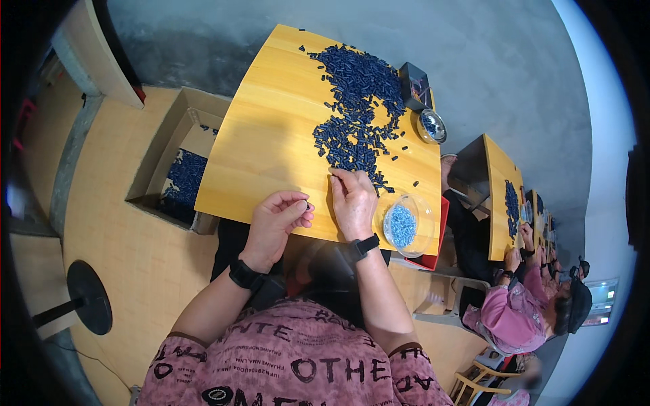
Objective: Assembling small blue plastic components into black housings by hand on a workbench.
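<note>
A heap of small dark-blue tube-shaped pieces (pixel 359 74) spreads over the far right part of the yellow wooden table (pixel 257 122) and trails toward me. Near the front edge, my left hand (pixel 274 223) pinches one small dark piece (pixel 308 206) between thumb and fingertips. My right hand (pixel 355 203) is at the near end of the heap, its fingers curled together with the tips by the closest pieces. Whatever those fingers hold is hidden. Just right of that hand stands a clear round bowl (pixel 425 220) with many tiny light-blue pieces (pixel 401 227) inside.
A black box (pixel 414 86) and a metal bowl (pixel 432 126) stand along the table's right edge. An open cardboard box (pixel 152 159) with more dark pieces is on the floor at left. Seated people (pixel 514 304) work at another table (pixel 501 196) on the right.
</note>
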Demonstrator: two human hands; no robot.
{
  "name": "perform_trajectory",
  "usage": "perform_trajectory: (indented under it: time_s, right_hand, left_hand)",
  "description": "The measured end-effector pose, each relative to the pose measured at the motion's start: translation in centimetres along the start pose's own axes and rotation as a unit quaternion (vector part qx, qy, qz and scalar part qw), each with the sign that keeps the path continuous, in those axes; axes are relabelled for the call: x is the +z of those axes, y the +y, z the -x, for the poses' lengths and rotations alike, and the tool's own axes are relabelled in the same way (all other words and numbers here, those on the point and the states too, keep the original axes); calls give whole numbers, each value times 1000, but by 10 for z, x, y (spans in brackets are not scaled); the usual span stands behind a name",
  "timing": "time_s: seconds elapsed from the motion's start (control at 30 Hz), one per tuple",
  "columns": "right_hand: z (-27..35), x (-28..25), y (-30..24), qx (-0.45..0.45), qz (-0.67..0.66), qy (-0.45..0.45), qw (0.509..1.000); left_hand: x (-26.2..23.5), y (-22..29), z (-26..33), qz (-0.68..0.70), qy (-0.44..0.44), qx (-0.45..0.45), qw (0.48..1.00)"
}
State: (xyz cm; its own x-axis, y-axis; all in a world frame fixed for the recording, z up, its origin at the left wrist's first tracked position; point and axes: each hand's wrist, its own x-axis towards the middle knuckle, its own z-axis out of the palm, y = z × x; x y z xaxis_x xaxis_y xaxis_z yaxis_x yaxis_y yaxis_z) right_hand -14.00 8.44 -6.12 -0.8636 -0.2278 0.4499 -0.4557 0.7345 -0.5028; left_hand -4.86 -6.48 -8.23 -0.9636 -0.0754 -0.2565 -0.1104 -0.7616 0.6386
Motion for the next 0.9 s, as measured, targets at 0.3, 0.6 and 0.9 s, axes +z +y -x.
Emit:
perform_trajectory:
  time_s: [0.3,0.6,0.9]
  right_hand:
    - [-15,17,-5,-78,84,-48,992]
    - [-8,8,-10,-104,72,-47,991]
    - [7,7,0,-129,-3,-14,991]
  left_hand:
    - [-2,-3,0,14,-7,11,1000]
    - [-1,-2,1,9,-9,10,1000]
    - [-2,-3,1,13,-15,12,1000]
